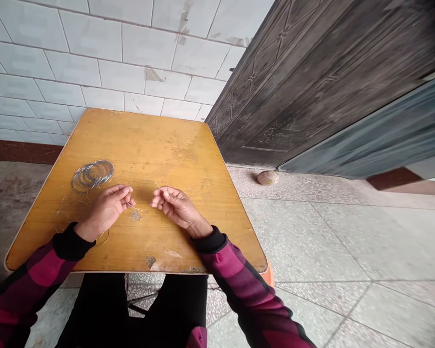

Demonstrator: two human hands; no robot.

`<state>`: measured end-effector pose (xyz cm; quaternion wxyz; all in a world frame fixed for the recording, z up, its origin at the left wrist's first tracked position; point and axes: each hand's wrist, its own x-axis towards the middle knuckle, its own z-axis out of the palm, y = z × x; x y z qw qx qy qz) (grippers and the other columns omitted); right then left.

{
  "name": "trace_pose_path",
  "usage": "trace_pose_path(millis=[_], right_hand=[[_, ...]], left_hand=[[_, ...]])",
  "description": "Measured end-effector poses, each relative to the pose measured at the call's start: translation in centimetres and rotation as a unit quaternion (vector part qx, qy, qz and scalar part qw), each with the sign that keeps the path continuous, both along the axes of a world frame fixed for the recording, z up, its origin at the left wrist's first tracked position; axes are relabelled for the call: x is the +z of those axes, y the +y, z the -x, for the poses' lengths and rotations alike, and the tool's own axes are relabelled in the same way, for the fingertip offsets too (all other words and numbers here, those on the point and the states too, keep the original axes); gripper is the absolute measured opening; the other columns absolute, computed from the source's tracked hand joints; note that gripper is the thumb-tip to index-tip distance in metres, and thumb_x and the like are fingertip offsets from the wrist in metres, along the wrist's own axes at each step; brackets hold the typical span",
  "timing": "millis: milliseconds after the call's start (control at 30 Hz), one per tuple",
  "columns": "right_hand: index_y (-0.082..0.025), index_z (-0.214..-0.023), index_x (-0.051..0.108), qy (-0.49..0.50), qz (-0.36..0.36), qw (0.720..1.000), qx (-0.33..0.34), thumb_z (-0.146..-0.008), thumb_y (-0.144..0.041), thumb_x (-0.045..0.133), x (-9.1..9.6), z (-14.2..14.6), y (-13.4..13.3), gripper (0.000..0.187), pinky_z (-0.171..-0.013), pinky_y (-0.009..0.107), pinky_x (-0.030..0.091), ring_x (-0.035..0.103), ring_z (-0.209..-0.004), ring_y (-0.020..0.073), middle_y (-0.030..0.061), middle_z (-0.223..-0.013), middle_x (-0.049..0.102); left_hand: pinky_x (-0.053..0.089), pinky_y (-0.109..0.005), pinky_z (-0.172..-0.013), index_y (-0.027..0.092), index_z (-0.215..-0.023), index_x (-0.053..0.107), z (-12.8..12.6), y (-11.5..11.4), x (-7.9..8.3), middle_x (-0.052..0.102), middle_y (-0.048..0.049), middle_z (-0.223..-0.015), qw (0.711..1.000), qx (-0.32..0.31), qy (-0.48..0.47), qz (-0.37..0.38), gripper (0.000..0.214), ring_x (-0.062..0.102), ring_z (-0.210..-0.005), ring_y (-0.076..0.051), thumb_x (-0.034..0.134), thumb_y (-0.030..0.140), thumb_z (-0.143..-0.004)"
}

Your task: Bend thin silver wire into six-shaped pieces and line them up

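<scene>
Nearly touching, the left hand (105, 210) and right hand (176, 208) each pinch a thin wire (137, 208) between their fingertips. A silver wire coil (92, 175) lies just beyond the left hand on the wooden table (148, 145).

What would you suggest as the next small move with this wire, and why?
Probably draw the thin wire gently taut between the left hand and right hand: both seem to pinch it, it looks slack between them, and the wire coil lies beside the left hand.
</scene>
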<state>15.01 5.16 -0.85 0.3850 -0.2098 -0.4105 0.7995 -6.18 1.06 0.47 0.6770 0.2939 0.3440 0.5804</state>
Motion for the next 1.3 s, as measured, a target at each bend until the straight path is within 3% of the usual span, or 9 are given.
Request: trace_pose_path(millis=[133,367,567,1033,1300], right_hand=[[-0.016,-0.089,0.072,0.023,0.025,0.999,-0.005,-0.083,-0.029,0.075,-0.2,0.0,0.1,0.015,-0.076,0.023,0.056,0.066,-0.063,0.0067,-0.0021,-0.067,0.070],[-0.015,-0.089,0.069,0.063,0.117,0.991,-0.024,-0.086,-0.020,0.070,0.3,0.4,-0.1,0.005,-0.077,0.026,0.058,0.068,-0.063,0.0079,-0.0034,-0.066,0.070],[-0.016,-0.087,0.067,0.059,0.164,0.984,-0.019,-0.090,-0.019,0.065,0.4,0.6,-0.1,0.005,-0.079,0.028,0.059,0.069,-0.063,0.0087,-0.0031,-0.067,0.071],[-0.018,-0.084,0.067,0.081,0.127,0.988,0.019,-0.094,-0.030,0.059,0.1,0.8,-0.3,0.018,-0.076,0.029,0.057,0.060,-0.055,0.0076,-0.0064,-0.054,0.059],[-0.015,-0.081,0.068,0.032,0.129,0.987,0.094,-0.090,-0.034,0.065,-0.3,1.0,-0.8,0.022,-0.073,0.029,0.055,0.063,-0.055,0.0101,-0.0038,-0.055,0.064]], left_hand=[[0.048,-0.025,-0.066,0.013,-0.077,0.071,0.0,0.1,-0.1,0.057,0.0006,-0.067,0.999,-0.019,-0.035,0.012,0.008,0.055,-0.066,-0.011,0.074,0.021,-0.076],[0.049,-0.030,-0.076,0.014,-0.082,0.073,0.1,0.0,-0.4,0.066,-0.0037,-0.074,0.996,-0.068,-0.052,-0.022,0.011,0.061,-0.074,-0.015,0.073,0.025,-0.079],[0.049,-0.029,-0.074,0.012,-0.084,0.071,-0.1,-0.1,-0.3,0.062,-0.0026,-0.068,0.996,-0.059,-0.058,-0.019,0.014,0.060,-0.070,-0.014,0.071,0.026,-0.081],[0.048,-0.024,-0.064,0.013,-0.084,0.069,0.1,0.2,-0.2,0.052,0.0027,-0.057,0.997,-0.047,-0.061,-0.020,0.015,0.055,-0.061,-0.011,0.072,0.027,-0.082],[0.044,-0.021,-0.057,0.011,-0.085,0.069,0.5,0.4,0.0,0.047,0.0038,-0.053,0.997,-0.053,-0.036,-0.047,0.016,0.051,-0.056,-0.010,0.073,0.027,-0.082]])
